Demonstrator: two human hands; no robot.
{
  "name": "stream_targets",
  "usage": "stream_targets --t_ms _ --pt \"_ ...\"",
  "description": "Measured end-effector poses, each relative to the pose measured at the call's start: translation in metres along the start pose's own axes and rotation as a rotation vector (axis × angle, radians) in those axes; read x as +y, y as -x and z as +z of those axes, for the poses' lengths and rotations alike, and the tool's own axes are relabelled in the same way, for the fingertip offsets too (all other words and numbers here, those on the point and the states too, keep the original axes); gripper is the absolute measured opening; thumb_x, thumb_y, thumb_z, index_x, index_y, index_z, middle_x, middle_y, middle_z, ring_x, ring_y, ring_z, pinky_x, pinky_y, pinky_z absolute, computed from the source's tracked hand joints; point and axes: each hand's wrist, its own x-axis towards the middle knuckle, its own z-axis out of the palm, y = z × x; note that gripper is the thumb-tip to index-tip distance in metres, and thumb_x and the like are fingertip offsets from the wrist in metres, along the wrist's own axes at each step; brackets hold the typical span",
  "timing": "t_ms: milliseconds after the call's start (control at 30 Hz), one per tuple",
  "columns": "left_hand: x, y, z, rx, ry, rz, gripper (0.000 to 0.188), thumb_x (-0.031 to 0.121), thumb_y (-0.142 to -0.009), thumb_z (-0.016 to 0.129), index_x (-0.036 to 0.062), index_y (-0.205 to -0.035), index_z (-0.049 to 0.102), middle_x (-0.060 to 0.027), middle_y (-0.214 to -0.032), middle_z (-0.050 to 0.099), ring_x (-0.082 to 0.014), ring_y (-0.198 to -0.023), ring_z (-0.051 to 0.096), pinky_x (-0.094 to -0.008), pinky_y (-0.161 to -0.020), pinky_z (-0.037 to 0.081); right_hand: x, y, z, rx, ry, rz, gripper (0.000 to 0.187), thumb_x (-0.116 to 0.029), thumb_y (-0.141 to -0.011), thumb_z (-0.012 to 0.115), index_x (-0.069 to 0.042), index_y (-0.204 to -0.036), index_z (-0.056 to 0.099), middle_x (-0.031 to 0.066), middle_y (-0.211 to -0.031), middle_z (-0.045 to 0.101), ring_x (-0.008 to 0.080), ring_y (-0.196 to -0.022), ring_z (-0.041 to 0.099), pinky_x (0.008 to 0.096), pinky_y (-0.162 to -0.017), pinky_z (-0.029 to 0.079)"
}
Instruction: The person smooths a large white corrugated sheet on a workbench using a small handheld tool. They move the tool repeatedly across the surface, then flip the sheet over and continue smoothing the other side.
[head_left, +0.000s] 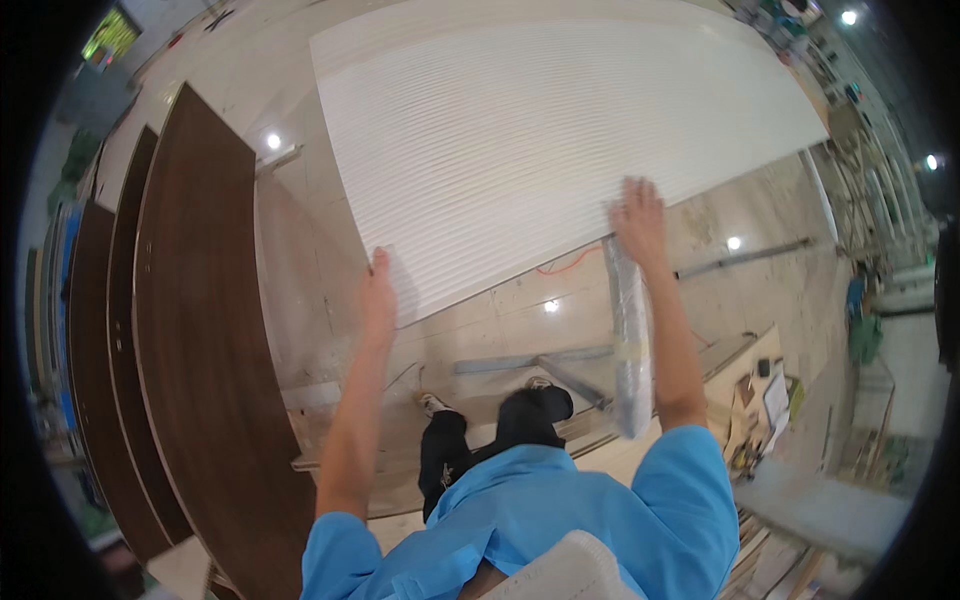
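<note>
I log the ribbed white panel point(560, 130) above a shiny floor point(490, 325). Left hand point(378, 300): thumb at its edge, grip undeterminable (fingers hidden). Right hand point(638, 222): fingers extended at the near edge. A plastic-wrapped bundle point(632, 340) has unclear contents. Brown boards point(200, 330) stand left.

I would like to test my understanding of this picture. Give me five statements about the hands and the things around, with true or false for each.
1. The left hand is at the left edge of the white ribbed panel, near its closest corner. True.
2. The right hand is down by the person's shoes. False: its fingers extend over the panel's near edge.
3. The dark brown boards stand on the person's right. False: they stand on the left.
4. The person wears a short-sleeved blue shirt. True.
5. The orange cord lies across the panel's middle. False: it shows outside the near edge.
</note>
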Motion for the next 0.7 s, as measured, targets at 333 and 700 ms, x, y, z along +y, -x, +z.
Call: stream_targets --t_ms 333,700 --pt "0.027 -0.061 -0.043 -0.479 0.005 -0.182 0.069 0.049 -0.105 0.057 -0.0048 -0.147 0.044 -0.0186 -0.129 0.063 -0.0247 -0.116 0.064 -0.0393 -0.096 0.054 -0.309 0.120 -0.052 0.073 -0.609 0.442 0.084 -0.028 -0.098 0.064 -0.001 -0.164 0.020 0.0306 -0.169 0.016 0.0436 -0.156 0.020 0.0498 -0.128 0.018" --pt "0.160 -0.502 -0.089 -0.347 0.435 -0.277 0.069 0.051 -0.107 0.046 -0.0013 -0.152 0.039 -0.0225 -0.147 0.052 -0.0320 -0.134 0.054 -0.0444 -0.111 0.047 -0.413 0.102 -0.026 0.559 -1.237 1.217 0.071 -0.022 -0.104 0.052 0.008 -0.161 0.022 0.0224 -0.162 0.033 0.0294 -0.148 0.036 0.0381 -0.122 0.029"
